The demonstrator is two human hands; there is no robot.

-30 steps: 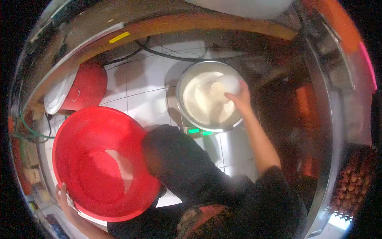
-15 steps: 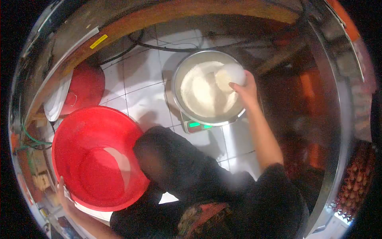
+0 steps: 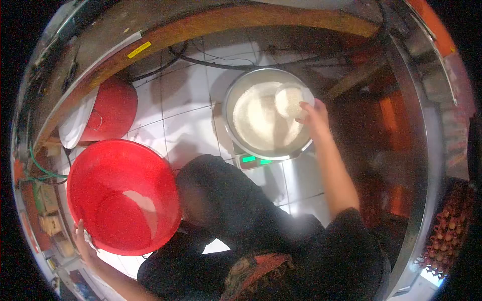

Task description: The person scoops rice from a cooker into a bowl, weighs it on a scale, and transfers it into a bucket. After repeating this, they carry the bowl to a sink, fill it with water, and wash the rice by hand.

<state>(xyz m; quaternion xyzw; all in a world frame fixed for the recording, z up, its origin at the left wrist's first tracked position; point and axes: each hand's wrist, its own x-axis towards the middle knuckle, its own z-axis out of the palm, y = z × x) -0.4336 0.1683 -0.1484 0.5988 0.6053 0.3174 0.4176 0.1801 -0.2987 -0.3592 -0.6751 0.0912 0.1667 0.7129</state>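
A round metal bowl [image 3: 232, 131] holding white powder [image 3: 251, 113] stands on a scale [image 3: 245, 163] with green lit displays. Over the right side of the powder, my right hand [image 3: 315, 118] grips a whitish cup [image 3: 290, 100] with powder in it. My left hand [image 3: 85, 245] is at the lower left rim of a large red basin [image 3: 125, 195], fingers at its edge. Light falls across the inside of the basin, where no contents can be made out.
A red bucket [image 3: 115, 108] with a white lid [image 3: 79, 120] lies at the upper left. Black cables [image 3: 216, 63] run over the tiled floor [image 3: 186, 120] behind the bowl. Stacked egg trays [image 3: 447, 231] are at the far right.
The cup has tilted so that more of its powder shows. The red basin's right side has moved left and its lower edge up a little. The view has shifted slightly.
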